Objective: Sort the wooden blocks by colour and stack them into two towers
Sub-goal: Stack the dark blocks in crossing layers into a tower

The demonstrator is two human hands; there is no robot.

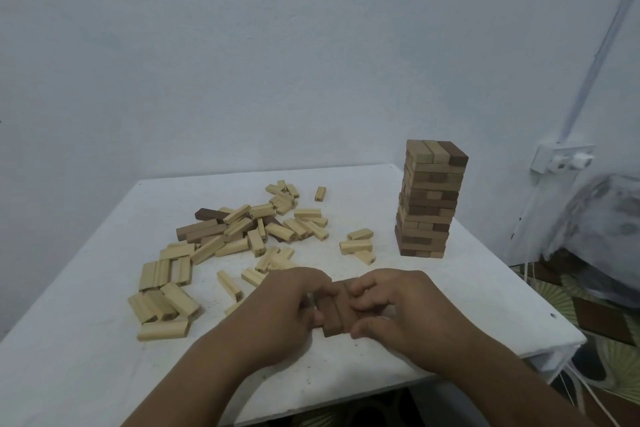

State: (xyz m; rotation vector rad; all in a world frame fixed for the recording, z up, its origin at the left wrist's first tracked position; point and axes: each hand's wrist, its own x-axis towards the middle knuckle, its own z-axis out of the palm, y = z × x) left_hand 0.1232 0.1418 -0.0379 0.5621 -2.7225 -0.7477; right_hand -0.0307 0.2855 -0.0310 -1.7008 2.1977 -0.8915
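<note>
A few dark brown blocks [336, 308] lie side by side at the near middle of the table, partly hidden by fingers. A scattered pile of loose blocks [242, 239] spreads to the left — mostly pale, a few brown ones at its far side. To the right stands an upright tower [431, 199] — pale and brown blocks mixed in crosswise layers.

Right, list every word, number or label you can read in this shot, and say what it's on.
No text can be read.
Light blocks: dark marks on some ends, too small and blurred to read.
Wall socket: no legible marking.
Mixed tower: no print visible.
Dark blocks held between both hands: no print visible.
</note>
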